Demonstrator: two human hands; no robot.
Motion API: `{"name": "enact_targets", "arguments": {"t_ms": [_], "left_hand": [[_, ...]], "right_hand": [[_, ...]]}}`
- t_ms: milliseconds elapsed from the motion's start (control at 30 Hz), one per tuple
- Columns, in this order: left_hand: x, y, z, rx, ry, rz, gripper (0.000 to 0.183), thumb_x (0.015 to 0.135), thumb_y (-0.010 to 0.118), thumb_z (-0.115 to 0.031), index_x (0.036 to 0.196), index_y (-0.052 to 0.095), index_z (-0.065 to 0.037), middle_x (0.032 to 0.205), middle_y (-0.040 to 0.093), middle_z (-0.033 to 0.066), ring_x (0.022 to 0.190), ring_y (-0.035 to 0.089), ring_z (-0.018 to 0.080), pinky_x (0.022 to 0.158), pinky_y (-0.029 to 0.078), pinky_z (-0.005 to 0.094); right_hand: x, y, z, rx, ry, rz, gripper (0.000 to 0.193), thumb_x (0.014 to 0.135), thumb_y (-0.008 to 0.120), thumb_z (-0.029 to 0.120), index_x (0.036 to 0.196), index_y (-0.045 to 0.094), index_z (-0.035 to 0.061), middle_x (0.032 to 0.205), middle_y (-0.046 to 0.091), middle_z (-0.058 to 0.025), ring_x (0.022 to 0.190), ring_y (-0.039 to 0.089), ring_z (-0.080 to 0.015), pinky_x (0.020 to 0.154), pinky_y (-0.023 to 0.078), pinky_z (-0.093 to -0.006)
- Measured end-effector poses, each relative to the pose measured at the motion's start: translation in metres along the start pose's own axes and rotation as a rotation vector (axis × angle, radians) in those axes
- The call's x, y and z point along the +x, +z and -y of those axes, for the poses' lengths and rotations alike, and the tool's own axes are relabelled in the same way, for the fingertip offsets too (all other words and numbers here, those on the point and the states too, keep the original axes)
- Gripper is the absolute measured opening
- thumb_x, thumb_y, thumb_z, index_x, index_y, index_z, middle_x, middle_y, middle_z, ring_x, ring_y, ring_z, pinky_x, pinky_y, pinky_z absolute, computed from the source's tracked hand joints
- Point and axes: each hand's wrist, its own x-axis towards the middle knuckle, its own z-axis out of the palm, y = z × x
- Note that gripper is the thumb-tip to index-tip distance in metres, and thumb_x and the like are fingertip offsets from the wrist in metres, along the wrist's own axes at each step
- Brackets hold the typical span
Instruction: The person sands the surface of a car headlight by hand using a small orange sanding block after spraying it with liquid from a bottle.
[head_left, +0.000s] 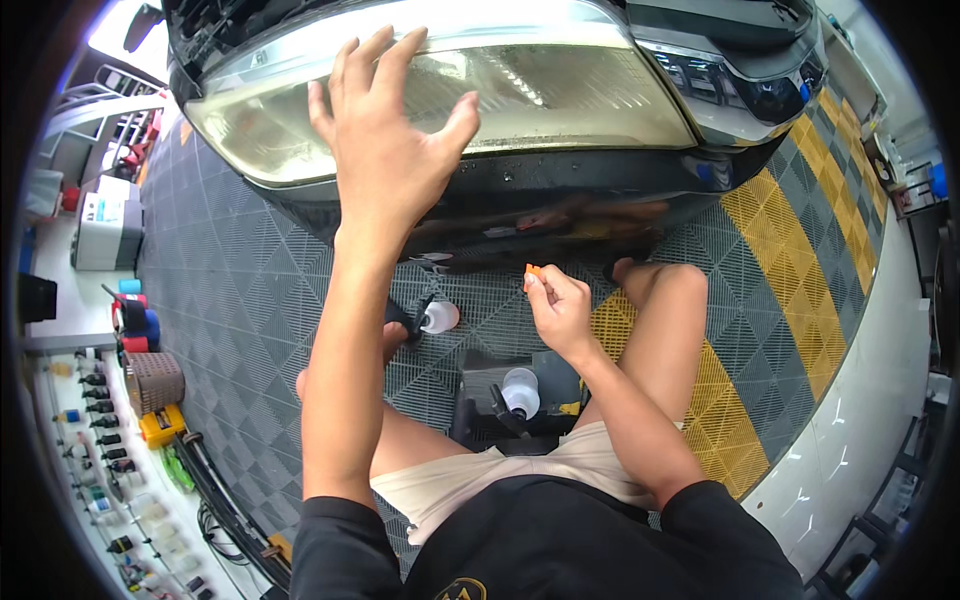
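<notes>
In front of me is a car's yellowed, hazy headlight (560,95) with water drops on it. My left hand (385,150) reaches up over its left part, fingers spread and nothing held. Whether the fingertips touch the lens or the strip above it, I cannot tell. Lower down, my right hand (562,308) is closed in a pinch on a small flat orange piece (532,274), apart from the car. The dark bumper (500,200) below the lamp is wet with a few drops.
Between my legs a spray bottle (520,390) lies on a dark low box (475,385). Another spray bottle (440,317) is near my left foot. Grey and yellow grid tiles (745,420) cover the floor. At the left stand a wall rack of bottles (105,440) and a mesh basket (155,380).
</notes>
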Motion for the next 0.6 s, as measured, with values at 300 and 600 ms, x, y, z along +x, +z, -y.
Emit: {"name": "enact_targets", "arguments": {"t_ms": [300,600], "left_hand": [[0.007,-0.009,0.002,-0.001,0.037,0.051,0.065,0.083,0.086,-0.039,0.14,0.067,-0.015,0.146,0.06,0.0125,0.144,0.048,0.0347,0.123,0.021,0.0599],[0.012,-0.016,0.007,-0.008,0.056,0.081,0.063,0.081,0.088,-0.035,0.138,0.069,-0.015,0.142,0.064,0.0119,0.135,0.056,0.0327,0.118,0.033,0.0513]], "right_hand": [[0.001,-0.003,0.004,0.077,0.132,0.045,0.025,0.103,0.065,0.007,0.079,0.058,-0.0008,0.058,0.051,-0.002,0.053,0.043,-0.0042,0.048,0.034,-0.0292],[0.004,0.004,-0.002,0.078,0.156,0.093,0.025,0.103,0.065,0.009,0.081,0.058,-0.0016,0.059,0.05,-0.0072,0.054,0.044,-0.0065,0.05,0.035,-0.0316]]}}
